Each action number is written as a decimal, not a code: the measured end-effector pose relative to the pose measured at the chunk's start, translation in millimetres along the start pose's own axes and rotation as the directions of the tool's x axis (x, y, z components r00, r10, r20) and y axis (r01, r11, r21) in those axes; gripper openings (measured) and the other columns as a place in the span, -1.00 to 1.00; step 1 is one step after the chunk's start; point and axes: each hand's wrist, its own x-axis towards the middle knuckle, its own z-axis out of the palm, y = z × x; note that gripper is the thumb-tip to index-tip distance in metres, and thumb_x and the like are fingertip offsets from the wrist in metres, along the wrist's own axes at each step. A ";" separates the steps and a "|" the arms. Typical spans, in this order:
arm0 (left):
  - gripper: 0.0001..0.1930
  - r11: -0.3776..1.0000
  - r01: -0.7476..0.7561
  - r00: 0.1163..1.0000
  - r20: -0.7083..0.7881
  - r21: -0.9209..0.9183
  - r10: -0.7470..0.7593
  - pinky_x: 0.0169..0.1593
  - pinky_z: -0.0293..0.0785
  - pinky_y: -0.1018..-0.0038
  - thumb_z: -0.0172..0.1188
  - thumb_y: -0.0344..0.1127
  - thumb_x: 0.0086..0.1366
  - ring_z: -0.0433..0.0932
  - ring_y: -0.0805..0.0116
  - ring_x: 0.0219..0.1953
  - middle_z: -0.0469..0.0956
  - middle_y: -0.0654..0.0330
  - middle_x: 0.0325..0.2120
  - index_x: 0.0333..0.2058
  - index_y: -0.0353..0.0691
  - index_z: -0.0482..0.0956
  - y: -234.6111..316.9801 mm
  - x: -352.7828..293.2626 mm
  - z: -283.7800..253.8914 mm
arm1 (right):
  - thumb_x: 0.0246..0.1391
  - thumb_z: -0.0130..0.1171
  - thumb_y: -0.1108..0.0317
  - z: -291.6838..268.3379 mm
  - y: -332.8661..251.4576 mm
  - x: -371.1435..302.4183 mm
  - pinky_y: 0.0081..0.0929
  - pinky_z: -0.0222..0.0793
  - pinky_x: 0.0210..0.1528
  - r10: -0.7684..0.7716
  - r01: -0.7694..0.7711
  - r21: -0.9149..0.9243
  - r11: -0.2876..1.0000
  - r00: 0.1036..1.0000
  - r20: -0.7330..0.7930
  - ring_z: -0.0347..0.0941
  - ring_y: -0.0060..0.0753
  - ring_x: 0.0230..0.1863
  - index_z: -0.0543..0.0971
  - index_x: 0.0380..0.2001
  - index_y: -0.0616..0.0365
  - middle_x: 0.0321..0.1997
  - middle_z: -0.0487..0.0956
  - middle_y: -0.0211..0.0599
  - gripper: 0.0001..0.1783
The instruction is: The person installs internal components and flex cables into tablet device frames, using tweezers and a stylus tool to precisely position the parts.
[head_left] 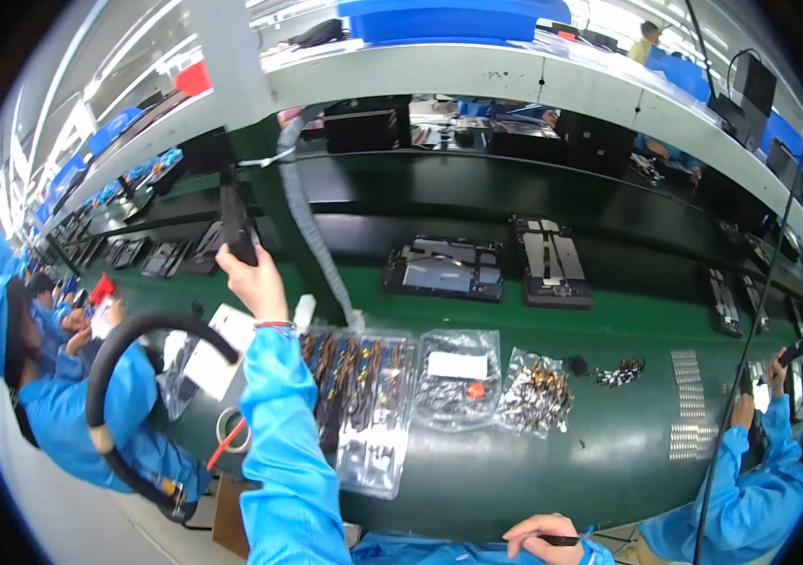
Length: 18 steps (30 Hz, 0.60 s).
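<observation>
My left hand reaches forward over the bench, its fingers closed on the lower end of a long, narrow black object. That object is dark and slightly blurred, so its kind is unclear. Down at the near edge, my right hand pinches a slim black tool, perhaps tweezers or a pen. Below my left hand, a clear plastic tray holds rows of thin dark flex cables. Beside it lie a clear bag with a white label and a bag of small metallic parts.
Flat black-framed electronic units lie on the green bench. Rows of small silver parts sit at the right. A black bent hose and a tape roll are at the left. Co-workers in blue sit on both sides; a shelf spans above.
</observation>
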 end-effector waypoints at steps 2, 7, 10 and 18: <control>-0.62 0.999 -0.013 1.000 -0.006 -0.042 0.013 -0.22 0.41 0.27 0.14 -0.42 0.11 0.53 0.02 -0.31 0.49 -0.09 -0.34 -0.10 -0.28 0.26 26.5 -26.2 -36.7 | 0.12 -0.09 0.51 2.6 9.1 1.8 -0.64 0.33 -0.27 -0.040 0.055 -0.106 0.993 0.990 0.138 0.44 -0.58 -0.37 0.52 -0.21 0.27 -0.41 0.57 -0.29 -0.77; -0.45 0.979 0.028 0.999 -0.015 -0.202 -0.032 0.02 0.30 0.36 0.23 -0.48 0.04 0.39 0.20 -0.08 0.33 -0.04 -0.07 0.00 -0.42 0.20 82.4 -109.6 -188.1 | 0.11 -0.04 0.42 29.7 23.0 19.0 -0.64 0.31 -0.25 -0.132 0.125 -0.053 0.991 0.973 -0.188 0.42 -0.56 -0.27 0.53 -0.23 0.26 -0.34 0.55 -0.29 -0.78; -0.41 0.839 0.187 0.982 0.064 -0.510 -0.180 0.07 0.27 0.36 0.23 -0.53 -0.03 0.38 0.22 -0.07 0.34 0.01 -0.07 0.01 -0.41 0.22 117.0 -166.5 -284.3 | 0.04 0.07 0.32 -0.3 31.1 39.0 -0.63 0.27 -0.21 -0.489 0.282 -0.508 0.814 0.805 -0.336 0.41 -0.56 -0.25 0.53 -0.22 0.25 -0.22 0.53 -0.32 -0.73; -0.32 0.333 0.891 0.398 0.882 -0.308 -0.251 0.06 0.28 0.38 0.24 -0.57 -0.10 0.37 0.29 -0.03 0.37 0.12 -0.07 0.06 -0.28 0.20 104.5 -213.7 -335.8 | -0.12 0.24 0.35 -55.8 10.6 -6.6 -0.61 0.35 -0.19 0.024 -0.017 -0.187 0.982 0.999 0.039 0.43 -0.57 -0.21 0.43 -0.07 0.32 -0.15 0.52 -0.29 -0.50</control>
